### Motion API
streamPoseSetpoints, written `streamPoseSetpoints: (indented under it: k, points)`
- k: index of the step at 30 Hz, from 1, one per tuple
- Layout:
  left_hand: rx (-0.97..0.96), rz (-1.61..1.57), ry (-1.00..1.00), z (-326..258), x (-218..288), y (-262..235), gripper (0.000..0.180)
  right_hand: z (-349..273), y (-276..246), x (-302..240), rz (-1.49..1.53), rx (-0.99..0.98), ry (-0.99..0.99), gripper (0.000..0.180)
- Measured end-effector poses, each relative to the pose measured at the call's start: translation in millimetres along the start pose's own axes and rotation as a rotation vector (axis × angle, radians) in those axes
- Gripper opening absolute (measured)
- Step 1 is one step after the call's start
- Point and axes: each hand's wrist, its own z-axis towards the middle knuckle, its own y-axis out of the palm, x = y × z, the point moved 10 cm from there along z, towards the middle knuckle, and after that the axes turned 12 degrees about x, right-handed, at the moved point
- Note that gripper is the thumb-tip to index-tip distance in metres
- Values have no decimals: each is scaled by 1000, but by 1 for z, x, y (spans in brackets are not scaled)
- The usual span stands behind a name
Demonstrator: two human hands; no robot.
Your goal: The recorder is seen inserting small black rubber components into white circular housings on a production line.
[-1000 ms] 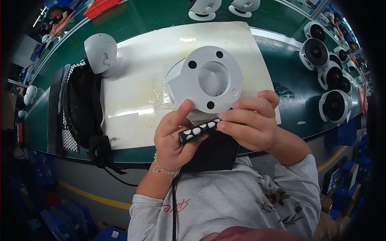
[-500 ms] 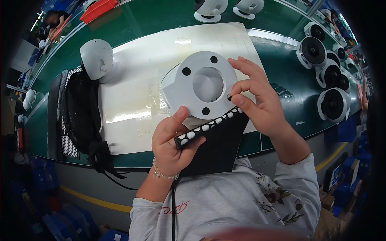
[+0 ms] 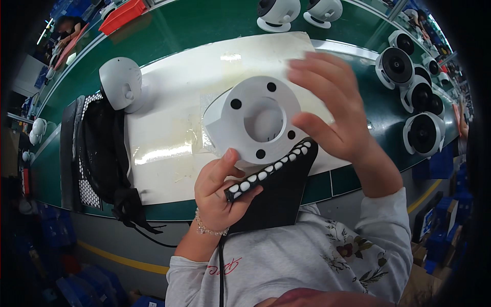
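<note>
The left hand (image 3: pixel 219 190) pinched a black sheet (image 3: pixel 279 202) at one end of its white-dotted edge. The white housing (image 3: pixel 223 125) lay just beyond that grip, four black pads (image 3: pixel 236 104) showing on its upturned face. Farther right of the grip, the right hand (image 3: pixel 338 105) was blurred and spread, nothing visible in it. Good practice, in judgement, called for pads pressed flat and the sheet held clear.

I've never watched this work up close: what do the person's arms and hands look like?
The left hand and right hand wear no gloves. Light grey sleeves stop well short of the wrists; a bracelet of clear-looking beads circles the left one.
</note>
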Motion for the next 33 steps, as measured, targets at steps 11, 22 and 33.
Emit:
streamPoseSetpoints:
  k: [11,22,33]
  points:
    - [-47,101,262,-5,17,-13,29,64,85,64,515,-365,445,31]
    - [-162,93,183,4,17,-4,17,35,233,198,-521,-340,101,16]
    - [-280,117,161,3,13,4,22,-84,38,341,-573,-272,751,56]
